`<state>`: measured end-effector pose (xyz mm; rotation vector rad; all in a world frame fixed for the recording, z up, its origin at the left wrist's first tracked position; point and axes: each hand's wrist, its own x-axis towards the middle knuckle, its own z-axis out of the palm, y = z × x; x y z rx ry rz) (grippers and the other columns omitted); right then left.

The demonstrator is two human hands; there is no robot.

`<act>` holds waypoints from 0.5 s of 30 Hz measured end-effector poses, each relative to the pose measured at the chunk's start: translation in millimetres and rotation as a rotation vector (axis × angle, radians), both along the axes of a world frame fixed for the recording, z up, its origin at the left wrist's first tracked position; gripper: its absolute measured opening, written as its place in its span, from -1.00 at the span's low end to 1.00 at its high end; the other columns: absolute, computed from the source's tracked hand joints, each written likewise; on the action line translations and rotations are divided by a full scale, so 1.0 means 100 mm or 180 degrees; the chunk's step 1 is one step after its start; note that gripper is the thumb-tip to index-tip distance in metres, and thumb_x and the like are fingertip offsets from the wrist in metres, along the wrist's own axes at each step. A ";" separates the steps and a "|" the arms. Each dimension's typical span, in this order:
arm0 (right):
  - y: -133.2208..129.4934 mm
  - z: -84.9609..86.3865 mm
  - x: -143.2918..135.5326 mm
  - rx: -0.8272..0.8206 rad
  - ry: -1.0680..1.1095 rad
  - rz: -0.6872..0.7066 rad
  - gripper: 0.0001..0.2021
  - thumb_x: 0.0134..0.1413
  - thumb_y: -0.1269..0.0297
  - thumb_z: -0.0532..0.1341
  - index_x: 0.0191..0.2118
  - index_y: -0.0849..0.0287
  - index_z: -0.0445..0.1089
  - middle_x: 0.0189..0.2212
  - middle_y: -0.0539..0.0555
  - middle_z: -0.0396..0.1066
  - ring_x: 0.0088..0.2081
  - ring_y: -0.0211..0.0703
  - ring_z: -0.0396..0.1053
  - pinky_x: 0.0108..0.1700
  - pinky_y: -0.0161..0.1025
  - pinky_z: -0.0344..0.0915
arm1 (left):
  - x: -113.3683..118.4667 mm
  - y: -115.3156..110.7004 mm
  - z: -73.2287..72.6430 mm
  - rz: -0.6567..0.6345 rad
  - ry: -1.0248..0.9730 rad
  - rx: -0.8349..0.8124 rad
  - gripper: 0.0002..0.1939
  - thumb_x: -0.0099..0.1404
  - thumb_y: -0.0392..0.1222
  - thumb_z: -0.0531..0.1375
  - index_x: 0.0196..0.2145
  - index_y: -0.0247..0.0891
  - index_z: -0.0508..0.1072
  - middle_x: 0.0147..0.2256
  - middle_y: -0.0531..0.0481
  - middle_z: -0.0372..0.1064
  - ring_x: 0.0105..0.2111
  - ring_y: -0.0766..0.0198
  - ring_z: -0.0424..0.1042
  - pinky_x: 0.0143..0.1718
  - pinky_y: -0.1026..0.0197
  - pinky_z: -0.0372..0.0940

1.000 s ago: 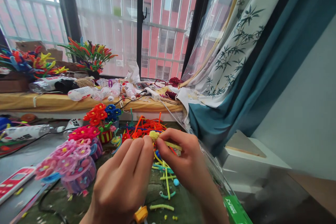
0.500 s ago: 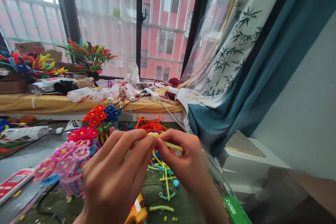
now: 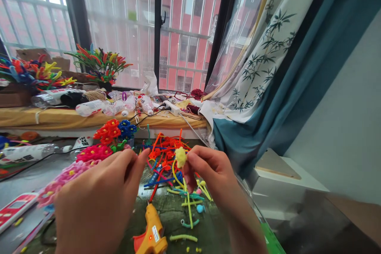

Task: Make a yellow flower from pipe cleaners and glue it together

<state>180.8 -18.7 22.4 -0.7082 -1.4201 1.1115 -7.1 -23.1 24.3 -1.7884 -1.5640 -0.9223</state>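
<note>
My right hand (image 3: 205,170) pinches a small fuzzy yellow piece (image 3: 180,157) between thumb and fingertips, above the table. My left hand (image 3: 104,194) is apart from it on the left, its fingers curled together with the thumb beside them; whatever they hold, if anything, is hidden. Between and below the hands lies an orange glue gun (image 3: 152,230) with a small red light on. Yellow pipe cleaner pieces (image 3: 183,237) and a blue pompom (image 3: 200,208) lie near my right hand. Beyond the hands is a heap of red pipe cleaners (image 3: 169,145).
Pink fuzzy flowers (image 3: 70,172), red flowers (image 3: 107,130) and blue flowers (image 3: 127,129) stand behind my left hand. A red and white package (image 3: 18,208) lies at the left. Plastic bottles (image 3: 91,107) and a power strip (image 3: 172,108) rest on the window ledge.
The hands have parted. My left hand has moved left and down, away from the yellow piece, which stays in my right hand. The glue gun shows more fully.
</note>
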 end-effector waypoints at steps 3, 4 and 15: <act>-0.01 0.00 0.00 -0.0025 -0.0015 0.0069 -0.69 0.20 0.13 0.20 -0.50 0.20 0.36 -0.63 -0.06 0.31 -0.63 -0.38 0.24 -0.58 -0.42 0.20 | 0.06 -0.06 0.04 -0.1035 -0.0504 -0.0010 -0.84 0.37 -0.02 0.12 -0.28 -0.07 0.46 -0.43 0.13 0.47 -0.58 0.26 0.36 -0.56 0.24 0.07; -0.01 0.00 0.00 -0.0018 -0.0026 0.0080 -0.69 0.21 0.13 0.21 -0.50 0.20 0.36 -0.62 -0.06 0.30 -0.63 -0.38 0.23 -0.57 -0.42 0.21 | 0.09 -0.07 0.06 -0.1396 -0.0687 -0.0085 -0.86 0.36 -0.02 0.14 -0.25 -0.04 0.47 -0.40 0.17 0.48 -0.55 0.30 0.38 -0.53 0.26 0.13; -0.06 0.05 0.05 0.0251 -0.0576 -0.0086 -0.74 0.23 0.22 0.20 -0.48 0.18 0.36 -0.59 -0.09 0.29 -0.56 -0.36 0.24 -0.50 -0.37 0.17 | 0.15 -0.11 0.16 -0.2385 -0.1456 -0.0957 -0.86 0.34 -0.10 0.20 -0.38 -0.08 0.49 -0.54 0.23 0.45 -0.58 0.39 0.39 -0.51 0.39 0.27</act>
